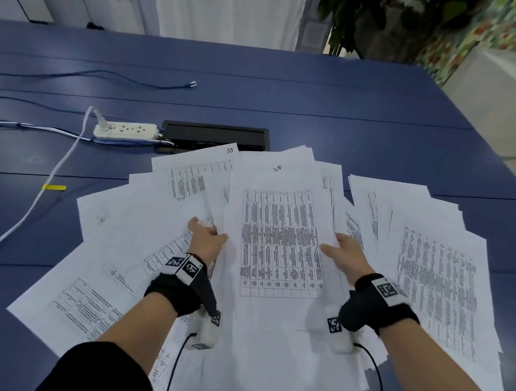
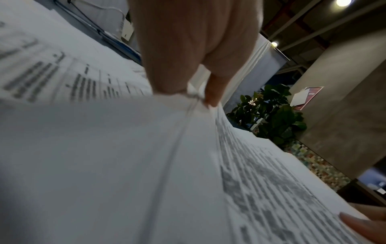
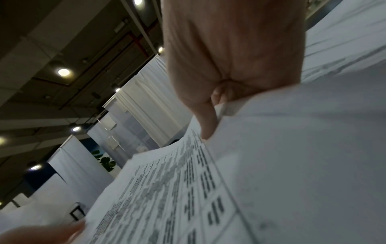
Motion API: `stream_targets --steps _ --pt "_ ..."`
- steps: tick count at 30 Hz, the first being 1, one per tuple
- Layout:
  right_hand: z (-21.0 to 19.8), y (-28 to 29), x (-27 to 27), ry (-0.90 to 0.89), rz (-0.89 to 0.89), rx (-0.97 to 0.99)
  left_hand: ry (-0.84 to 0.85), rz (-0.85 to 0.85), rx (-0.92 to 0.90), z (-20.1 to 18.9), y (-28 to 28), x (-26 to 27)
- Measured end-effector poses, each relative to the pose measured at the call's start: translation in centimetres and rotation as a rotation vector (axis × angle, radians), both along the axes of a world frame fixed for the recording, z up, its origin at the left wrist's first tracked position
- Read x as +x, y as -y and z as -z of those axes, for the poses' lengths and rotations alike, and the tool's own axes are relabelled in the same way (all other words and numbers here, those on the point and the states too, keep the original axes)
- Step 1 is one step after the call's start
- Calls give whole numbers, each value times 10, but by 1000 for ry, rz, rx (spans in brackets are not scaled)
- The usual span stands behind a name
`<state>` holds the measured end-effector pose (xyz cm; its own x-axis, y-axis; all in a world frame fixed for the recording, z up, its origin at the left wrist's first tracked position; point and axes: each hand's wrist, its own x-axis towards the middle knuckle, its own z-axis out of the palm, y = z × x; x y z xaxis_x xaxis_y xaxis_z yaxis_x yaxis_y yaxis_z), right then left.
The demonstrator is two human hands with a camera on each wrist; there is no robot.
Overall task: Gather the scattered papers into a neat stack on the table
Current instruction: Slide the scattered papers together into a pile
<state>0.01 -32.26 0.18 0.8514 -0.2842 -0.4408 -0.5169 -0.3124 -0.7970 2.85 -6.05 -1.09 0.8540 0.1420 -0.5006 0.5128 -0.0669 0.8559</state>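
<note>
Left hand: your left hand (image 1: 206,237) pinches the bundle's left edge.
Right hand: your right hand (image 1: 342,254) grips its right edge.
Papers: the papers (image 1: 281,242) lie fanned across the blue bench (image 1: 319,92).

The papers (image 1: 280,245) are thin matt white sheets, printed with grey tables, a bit wavy at the edges. The bench (image 1: 319,92) is smooth dark blue with a slight sheen. The power strip (image 1: 125,130) looks like glossy white plastic, and the wrist straps (image 1: 176,293) are black cloth.
</note>
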Motion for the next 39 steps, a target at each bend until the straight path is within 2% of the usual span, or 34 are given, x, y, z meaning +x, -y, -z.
stream_targets --steps 3,4,7,9,11,17,24,26,28,30,32,35,39 --pt "2 -1 1 -23 -17 -10 31 375 175 -2 2 -11" --pt "2 -2 2 -41 -47 -11 70 446 225 -3 5 -13" --pt "-1 -4 4 -22 -61 -38 105 555 371 -6 12 -13" --pt "-2 0 4 26 -18 -51 40 582 659 -3 5 -10" --pt "-4 9 4 59 38 -59 -39 569 849 2 -11 -10" --pt "-11 35 8 85 82 33 -84 721 942 6 -25 -4" --pt "-11 40 14 59 30 2 15 929 931 2 -13 36" --pt "-8 39 15 60 40 8 12 905 904 -3 -18 42" --pt "-7 40 17 43 42 9 -47 710 962 -8 -35 41" --pt "-4 42 17 18 46 9 -223 475 1031 -10 -57 32" --pt "-3 41 16 -7 51 27 -370 354 973 -8 -70 18" --pt "-2 31 15 -36 6 68 -333 330 926 2 -71 11" --pt "-4 10 17 -88 -97 101 -260 484 971 3 -50 18"
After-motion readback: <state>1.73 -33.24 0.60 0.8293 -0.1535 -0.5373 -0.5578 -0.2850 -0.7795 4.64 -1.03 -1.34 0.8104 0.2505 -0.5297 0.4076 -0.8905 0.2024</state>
